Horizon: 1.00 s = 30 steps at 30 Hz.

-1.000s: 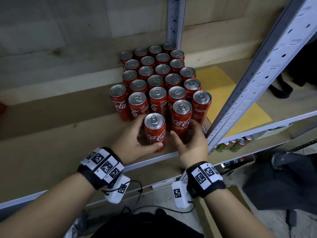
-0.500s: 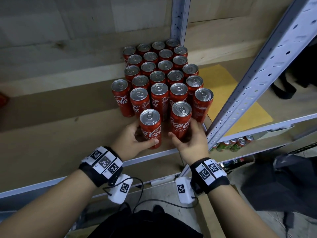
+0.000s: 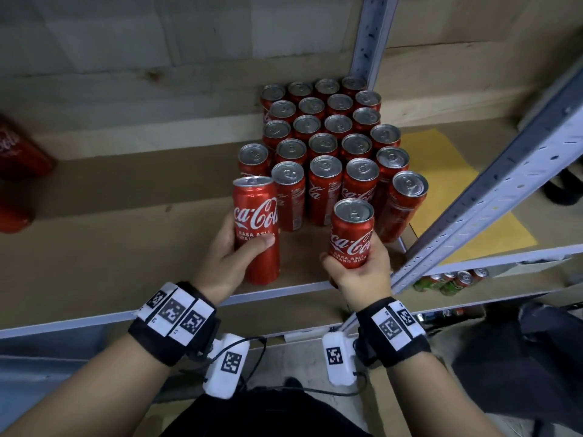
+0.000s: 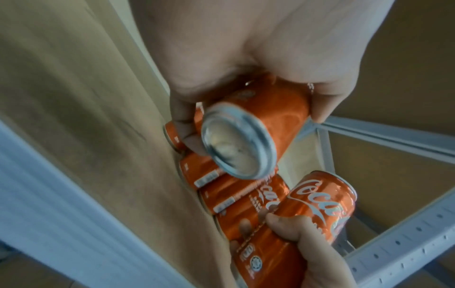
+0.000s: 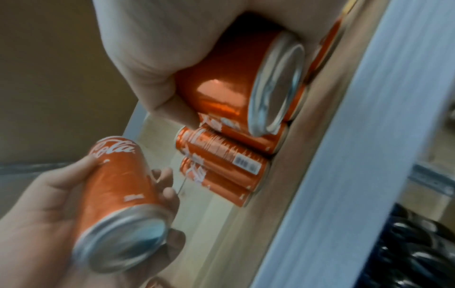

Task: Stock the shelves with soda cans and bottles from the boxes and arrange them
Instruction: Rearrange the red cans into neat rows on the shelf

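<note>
My left hand [image 3: 232, 252] grips a red Coca-Cola can [image 3: 256, 228], lifted and tilted, left of the front row. My right hand [image 3: 359, 272] grips a second red can [image 3: 352, 233] just above the shelf's front edge. Behind them a block of red cans [image 3: 328, 143] stands in rows on the wooden shelf board [image 3: 126, 247]. The left wrist view shows the left hand's can [image 4: 246, 136] bottom-on, clear of the board, with the right hand's can [image 4: 320, 206] below it. In the right wrist view the right hand's can [image 5: 234, 78] hovers close to the board.
A slanted perforated metal upright [image 3: 492, 190] crosses just right of my right hand. Beyond it lies a yellow sheet [image 3: 454, 197]. Red cans [image 3: 19, 171] sit at the far left edge. Green and red cans [image 3: 451, 280] stand on the lower shelf.
Both front cans stood on the board in my hands. Now the left hand has lifted its can up and leftward, and the right hand has raised its can toward the front edge.
</note>
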{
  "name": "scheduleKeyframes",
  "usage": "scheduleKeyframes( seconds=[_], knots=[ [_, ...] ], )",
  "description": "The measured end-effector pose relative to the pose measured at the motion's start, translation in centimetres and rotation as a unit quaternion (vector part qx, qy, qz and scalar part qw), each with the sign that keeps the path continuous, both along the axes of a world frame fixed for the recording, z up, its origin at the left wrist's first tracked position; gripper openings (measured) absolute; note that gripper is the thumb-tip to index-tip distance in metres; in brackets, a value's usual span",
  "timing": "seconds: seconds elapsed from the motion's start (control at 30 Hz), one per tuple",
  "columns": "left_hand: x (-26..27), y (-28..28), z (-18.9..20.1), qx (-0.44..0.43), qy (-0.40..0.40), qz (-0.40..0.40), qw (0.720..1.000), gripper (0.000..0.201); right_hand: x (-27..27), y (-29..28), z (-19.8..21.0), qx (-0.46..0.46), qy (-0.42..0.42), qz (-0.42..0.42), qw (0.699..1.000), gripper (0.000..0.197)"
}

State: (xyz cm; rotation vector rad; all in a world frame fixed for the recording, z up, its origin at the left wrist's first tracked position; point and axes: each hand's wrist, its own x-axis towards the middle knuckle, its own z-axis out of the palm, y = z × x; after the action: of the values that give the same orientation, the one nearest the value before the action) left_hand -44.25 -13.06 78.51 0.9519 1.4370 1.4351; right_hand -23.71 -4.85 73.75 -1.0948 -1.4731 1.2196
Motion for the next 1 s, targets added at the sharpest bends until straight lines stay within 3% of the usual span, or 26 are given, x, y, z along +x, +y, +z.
scheduleKeyframes(
  seconds=[0.2,0.33,0.47,0.7,1.0],
  knots=[
    [-3.6,-2.4,1.7,0.018,0.011,0.067,0.998,0.062,-5.0,-1.4,3.4,0.0,0.025,0.097,0.995,0.058],
    [-6.7,-5.1,2.9,-0.013,0.101,0.131,0.986,0.062,-9.1,-2.6,5.6,0.009,0.02,0.145,0.989,0.057],
    [-10.2,-7.8,3.2,-0.039,0.173,0.214,0.961,0.072,-13.4,-3.9,7.1,0.028,0.005,0.183,0.983,0.035],
    [-17.5,-13.0,4.0,-0.056,0.152,0.299,0.94,0.049,-21.1,-7.0,8.3,0.031,-0.012,0.236,0.971,0.035],
    [-26.9,-19.4,3.9,-0.054,0.159,0.372,0.913,0.048,-30.8,-12.3,7.9,-0.019,0.039,0.295,0.955,0.05]
  ],
)
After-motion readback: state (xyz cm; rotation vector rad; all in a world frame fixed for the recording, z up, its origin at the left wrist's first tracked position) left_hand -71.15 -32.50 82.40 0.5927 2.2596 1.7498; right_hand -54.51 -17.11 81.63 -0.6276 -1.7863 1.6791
